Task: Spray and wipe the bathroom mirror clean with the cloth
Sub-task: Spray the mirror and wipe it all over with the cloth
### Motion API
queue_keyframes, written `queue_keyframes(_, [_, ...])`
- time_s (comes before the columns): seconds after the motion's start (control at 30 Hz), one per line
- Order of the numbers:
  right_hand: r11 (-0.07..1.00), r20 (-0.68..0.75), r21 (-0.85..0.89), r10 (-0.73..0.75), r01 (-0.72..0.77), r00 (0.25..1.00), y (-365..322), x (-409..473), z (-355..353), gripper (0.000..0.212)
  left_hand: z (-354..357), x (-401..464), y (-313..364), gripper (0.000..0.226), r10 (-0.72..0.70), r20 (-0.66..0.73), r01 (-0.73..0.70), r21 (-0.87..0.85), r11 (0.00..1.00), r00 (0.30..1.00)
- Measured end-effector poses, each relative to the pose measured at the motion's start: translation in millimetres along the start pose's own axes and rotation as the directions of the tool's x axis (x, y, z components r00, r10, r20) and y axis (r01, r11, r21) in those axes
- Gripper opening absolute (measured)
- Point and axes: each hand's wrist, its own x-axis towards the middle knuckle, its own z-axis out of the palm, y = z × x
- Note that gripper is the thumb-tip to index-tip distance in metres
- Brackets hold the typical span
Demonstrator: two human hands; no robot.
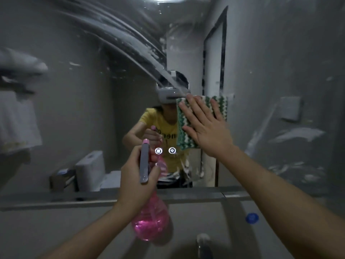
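The mirror (pixel 93 109) fills the wall ahead, and its glass carries a broad arc of soapy smear running from the upper left down toward the middle, with more flecks and streaks low on the right side. The green-and-white cloth (pixel 203 109) is flat against the glass just at the lower end of that arc, so the unwiped smear lies up and to the left of it. The right hand (pixel 205 126) presses the cloth to the mirror with straight, spread fingers (pixel 192 105) pointing up and left, roughly along the line of the arc. It is plainly the nearer hand for the wiping. The left hand (pixel 136 176), lower and clear of the glass, is curled round the neck of the pink spray bottle (pixel 151 221), whose nozzle points toward the mirror, above the sink's faucet (pixel 203 243).
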Motion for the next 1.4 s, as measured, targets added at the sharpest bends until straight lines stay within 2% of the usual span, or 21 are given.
queue_keyframes(0.3, [0.992, 0.029, -0.027, 0.127, -0.126, 0.991, 61, -61, -2, 0.057, 51, 0, 7, 0.026, -0.005, 0.052, 0.004, 0.023, 1.0, 0.999])
queue_keyframes(0.47, [0.982, 0.039, -0.015, 0.19, -0.19, 0.981, 53, -60, 1, 0.058, 46, -5, 3, 0.026, -0.016, 0.032, 0.016, 0.014, 1.0, 0.999])
queue_keyframes(0.63, [0.944, 0.007, 0.041, 0.328, -0.328, 0.945, 25, -39, 6, 0.059, 21, -6, -3, 0.031, -0.032, -0.002, 0.032, 0.009, 0.999, 0.999])
queue_keyframes(0.8, [0.966, 0.009, 0.051, 0.253, -0.253, 0.967, -14, -1, 4, 0.061, -11, -2, -14, 0.031, -0.063, -0.043, 0.063, -0.011, 0.998, 0.997])
queue_keyframes(0.9, [0.98, 0.002, 0.053, 0.189, -0.189, 0.982, -42, 20, 4, 0.059, -32, 0, -19, 0.02, -0.064, -0.057, 0.062, -0.033, 0.998, 0.996])
queue_keyframes(1.07, [0.992, -0.029, 0.077, 0.102, -0.1, 0.994, -98, 50, 8, 0.06, -71, 0, -31, 0.013, -0.092, -0.099, 0.086, -0.061, 0.994, 0.991])
queue_keyframes(1.4, [0.992, -0.035, 0.125, -0.001, 0.005, 0.999, -194, 85, 11, 0.057, -146, -8, -54, 0.015, -0.097, -0.173, 0.103, 0.025, 0.994, 0.98])
